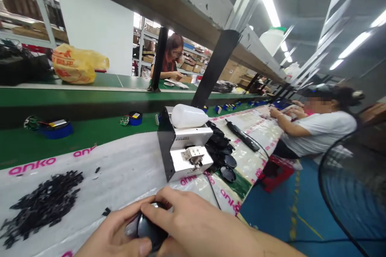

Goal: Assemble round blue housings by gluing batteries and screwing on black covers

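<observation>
Both my hands meet around a round, glossy black plastic part (152, 227) low in the view. My left hand (120, 233) is closed round its left side, thumb along the near edge. From the right, my right hand (181, 217) grips the top and far side with bent fingers; its lower fingers are partly hidden. Just beyond stands a metal bench device (189, 148) with a white plastic bottle (188, 116) lying on top. To the left, small black pieces (45, 204) lie in a loose heap. More round black parts (227, 168) are piled right of the device.
Blue round units with wires (57, 128) sit along the green surface (96, 124) behind. A black electric screwdriver (243, 135) with a cord lies to the right. One co-worker (319, 120) sits at right, another (171, 60) across the bench. A fan (356, 192) stands at far right.
</observation>
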{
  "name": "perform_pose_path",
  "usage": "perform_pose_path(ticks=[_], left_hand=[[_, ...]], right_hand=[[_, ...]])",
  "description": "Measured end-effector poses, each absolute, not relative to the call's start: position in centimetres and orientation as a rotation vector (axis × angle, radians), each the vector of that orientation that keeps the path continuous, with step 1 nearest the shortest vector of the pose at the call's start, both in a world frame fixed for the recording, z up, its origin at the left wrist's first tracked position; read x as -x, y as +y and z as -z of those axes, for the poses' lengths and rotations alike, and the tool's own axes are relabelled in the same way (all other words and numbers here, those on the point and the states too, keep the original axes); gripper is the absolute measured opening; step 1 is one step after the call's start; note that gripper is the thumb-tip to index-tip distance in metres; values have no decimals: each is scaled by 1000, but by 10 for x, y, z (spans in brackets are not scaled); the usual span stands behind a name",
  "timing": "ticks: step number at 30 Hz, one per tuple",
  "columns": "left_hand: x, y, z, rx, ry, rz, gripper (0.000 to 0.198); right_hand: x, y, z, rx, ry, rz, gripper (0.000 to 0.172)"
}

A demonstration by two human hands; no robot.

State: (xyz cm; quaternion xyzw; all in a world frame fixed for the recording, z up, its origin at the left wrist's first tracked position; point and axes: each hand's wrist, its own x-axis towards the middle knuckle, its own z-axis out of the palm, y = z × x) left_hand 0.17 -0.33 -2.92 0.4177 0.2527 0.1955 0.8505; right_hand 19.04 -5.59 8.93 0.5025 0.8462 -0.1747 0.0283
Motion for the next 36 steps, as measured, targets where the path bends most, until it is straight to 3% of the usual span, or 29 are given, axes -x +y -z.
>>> perform_pose_path(ticks=[3, 6, 14, 30, 36], left_hand=[[-2, -8, 26, -892, 466, -399, 86], [-2, -9, 20, -935, 505, -362, 89], [1, -9, 7, -928, 461, -408, 76], [2, -13, 7, -915, 535, -489, 52], [-10, -17, 12, -1079, 670, -475, 54]], right_hand=[[-191, -61, -90, -1566, 2657, 542, 48], [-192, -64, -84, -1597, 2666, 613, 53], [-199, -64, -65, -1617, 2678, 701, 74], [-211, -57, -43, -1389, 2847, 39, 55], [-196, -58, -73, -1598, 2704, 499, 54]])
